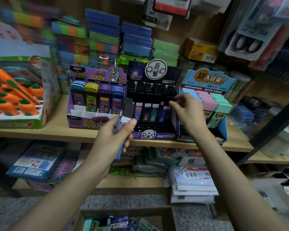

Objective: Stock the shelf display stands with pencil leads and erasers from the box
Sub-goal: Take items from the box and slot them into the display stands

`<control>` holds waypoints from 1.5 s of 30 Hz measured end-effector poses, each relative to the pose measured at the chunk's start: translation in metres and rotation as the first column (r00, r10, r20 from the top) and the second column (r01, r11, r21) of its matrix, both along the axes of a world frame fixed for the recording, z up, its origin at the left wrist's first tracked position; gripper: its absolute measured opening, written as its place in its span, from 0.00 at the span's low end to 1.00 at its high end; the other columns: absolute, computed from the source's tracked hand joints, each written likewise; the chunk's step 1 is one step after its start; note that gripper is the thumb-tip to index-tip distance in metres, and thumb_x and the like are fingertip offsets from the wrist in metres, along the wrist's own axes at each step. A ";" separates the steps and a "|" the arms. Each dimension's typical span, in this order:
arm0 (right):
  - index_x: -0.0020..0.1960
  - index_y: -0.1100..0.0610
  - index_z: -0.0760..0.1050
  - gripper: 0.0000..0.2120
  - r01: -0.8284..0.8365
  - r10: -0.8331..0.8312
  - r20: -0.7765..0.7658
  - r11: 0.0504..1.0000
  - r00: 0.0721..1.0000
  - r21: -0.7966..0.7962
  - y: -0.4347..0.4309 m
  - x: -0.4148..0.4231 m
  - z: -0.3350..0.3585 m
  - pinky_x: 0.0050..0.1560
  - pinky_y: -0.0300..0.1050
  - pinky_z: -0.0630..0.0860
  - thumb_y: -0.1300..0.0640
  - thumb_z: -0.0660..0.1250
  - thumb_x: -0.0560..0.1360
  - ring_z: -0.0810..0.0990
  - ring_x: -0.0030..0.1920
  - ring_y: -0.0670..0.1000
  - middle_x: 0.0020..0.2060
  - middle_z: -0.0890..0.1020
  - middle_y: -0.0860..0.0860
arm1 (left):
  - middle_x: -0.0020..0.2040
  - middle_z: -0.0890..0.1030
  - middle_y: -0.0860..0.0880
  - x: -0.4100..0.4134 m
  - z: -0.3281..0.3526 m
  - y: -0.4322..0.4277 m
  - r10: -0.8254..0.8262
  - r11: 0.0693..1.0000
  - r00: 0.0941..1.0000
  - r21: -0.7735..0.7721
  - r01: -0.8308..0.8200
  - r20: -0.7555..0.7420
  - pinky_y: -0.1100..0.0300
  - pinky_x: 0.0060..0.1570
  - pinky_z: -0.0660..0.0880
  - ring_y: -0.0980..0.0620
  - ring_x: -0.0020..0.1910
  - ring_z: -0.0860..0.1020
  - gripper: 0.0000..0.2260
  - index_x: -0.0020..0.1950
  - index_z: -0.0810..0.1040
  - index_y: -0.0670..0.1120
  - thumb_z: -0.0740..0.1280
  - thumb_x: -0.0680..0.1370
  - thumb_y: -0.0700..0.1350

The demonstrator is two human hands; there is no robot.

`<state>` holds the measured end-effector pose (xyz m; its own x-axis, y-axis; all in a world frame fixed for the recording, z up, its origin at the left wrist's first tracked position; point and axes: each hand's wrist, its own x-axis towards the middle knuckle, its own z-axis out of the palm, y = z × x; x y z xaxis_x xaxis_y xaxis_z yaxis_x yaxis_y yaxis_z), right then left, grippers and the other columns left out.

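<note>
Gripping several lead cases [125,112], left hand [113,139]; right hand [188,112] pinching one case [164,113] in the black stand [148,135]

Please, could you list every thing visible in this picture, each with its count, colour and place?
Purple cardboard display stand: one, purple, left on the wooden shelf.
Black cardboard display stand: one, black, middle, front slots empty.
Blue cardboard display stand: one, blue, right of the black one.
Orange carrot-shaped items: many, orange and green, tray far left.
Stacked coloured pads: many, blue, green, orange, behind the stands.
Brown cardboard box: one, brown, floor below.
Slim pencil lead cases: a few, black-capped, held before the black stand.
Left hand: one, grips the cases.
Right hand: one, fingers at the black stand's right side; grip unclear.
</note>
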<state>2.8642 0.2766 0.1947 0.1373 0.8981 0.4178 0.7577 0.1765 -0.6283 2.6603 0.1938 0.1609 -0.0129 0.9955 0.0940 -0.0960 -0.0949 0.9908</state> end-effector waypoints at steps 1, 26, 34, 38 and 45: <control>0.55 0.60 0.76 0.11 0.020 -0.027 0.105 0.997 0.994 0.069 -0.006 -0.003 0.008 0.49 0.46 0.76 0.55 0.66 0.77 0.79 0.46 0.51 0.45 0.82 0.53 | 0.27 0.76 0.55 0.000 0.000 0.000 -0.010 1.000 1.000 0.001 0.010 -0.006 0.66 0.24 0.69 0.59 0.25 0.72 0.16 0.45 0.77 0.49 0.67 0.67 0.59; 0.47 0.58 0.78 0.03 -0.077 0.086 -0.029 0.972 0.996 0.220 -0.003 0.036 0.038 0.46 0.51 0.77 0.58 0.67 0.76 0.81 0.44 0.54 0.40 0.81 0.50 | 0.28 0.77 0.54 0.015 -0.004 0.007 -0.016 1.000 0.996 -0.008 0.016 -0.090 0.66 0.22 0.69 0.60 0.24 0.70 0.13 0.46 0.77 0.46 0.57 0.80 0.52; 0.49 0.60 0.80 0.06 -0.201 0.185 0.124 0.971 0.975 0.129 0.002 0.031 0.023 0.40 0.23 0.66 0.58 0.67 0.75 0.78 0.43 0.46 0.41 0.80 0.47 | 0.28 0.76 0.53 0.010 -0.007 0.007 -0.010 1.000 0.994 0.004 0.011 -0.111 0.66 0.23 0.69 0.59 0.23 0.69 0.14 0.46 0.77 0.45 0.57 0.80 0.52; 0.49 0.60 0.80 0.06 -0.218 0.209 0.109 0.974 0.972 0.069 0.005 0.033 0.018 0.44 0.35 0.73 0.58 0.67 0.75 0.80 0.43 0.47 0.42 0.83 0.51 | 0.28 0.76 0.53 0.010 -0.007 0.008 -0.004 1.000 0.994 0.008 0.004 -0.107 0.66 0.22 0.68 0.59 0.23 0.69 0.13 0.47 0.77 0.45 0.57 0.80 0.52; 0.52 0.61 0.80 0.10 -0.030 0.029 0.027 0.999 0.999 0.043 0.014 0.019 0.002 0.46 0.29 0.65 0.56 0.66 0.77 0.80 0.46 0.51 0.46 0.84 0.55 | 0.30 0.79 0.52 0.014 -0.006 0.008 -0.004 0.999 0.995 0.036 0.008 -0.095 0.66 0.23 0.69 0.59 0.23 0.69 0.11 0.45 0.70 0.45 0.59 0.79 0.51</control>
<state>2.8828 0.2909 0.1963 0.0996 0.8827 0.4593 0.7681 0.2253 -0.5994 2.6746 0.2016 0.1552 0.0037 0.9915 0.1303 -0.0023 -0.1303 0.9915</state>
